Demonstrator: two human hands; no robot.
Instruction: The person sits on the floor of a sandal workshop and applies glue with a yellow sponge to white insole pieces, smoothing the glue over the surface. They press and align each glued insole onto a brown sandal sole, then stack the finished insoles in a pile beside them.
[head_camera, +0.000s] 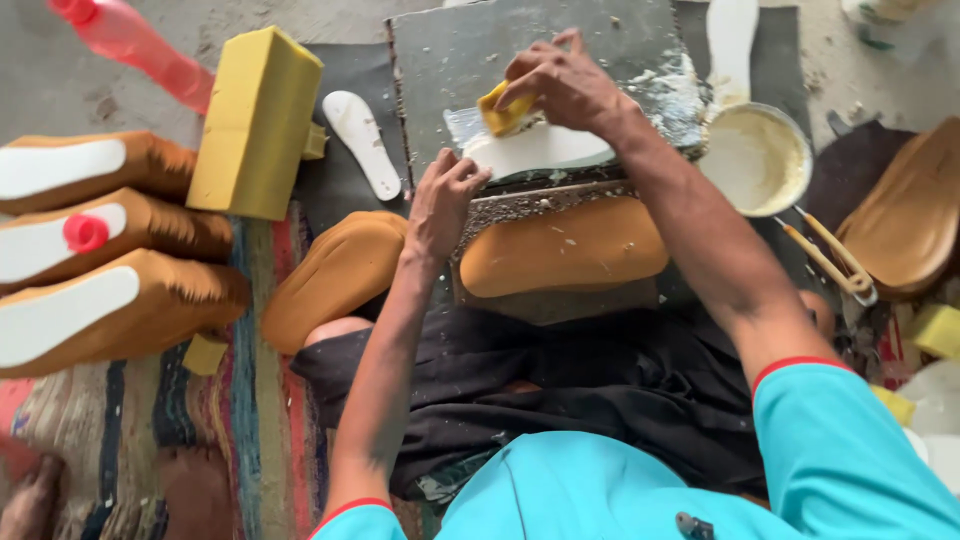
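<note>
A small yellow sponge piece (503, 112) is pinched by right hand (565, 85) fingers on a white flat insole (535, 150), pinned at 7 o'clock by curled left hand (443, 200) fingers; glue could be smeared onto the grey work slab (480, 50) if the insole slips

Floor workplace on bare concrete, seen from above in soft daylight

Grey, dusty concrete floor (60, 70) lay up and to the left of the grip, scuffed and stained; a dark mat (345, 215) spread just left of and below it, and a striped woven rug (255, 400) in red, blue and tan covered the ground well down-left. More pale concrete (860, 70) showed to the upper right.
</note>
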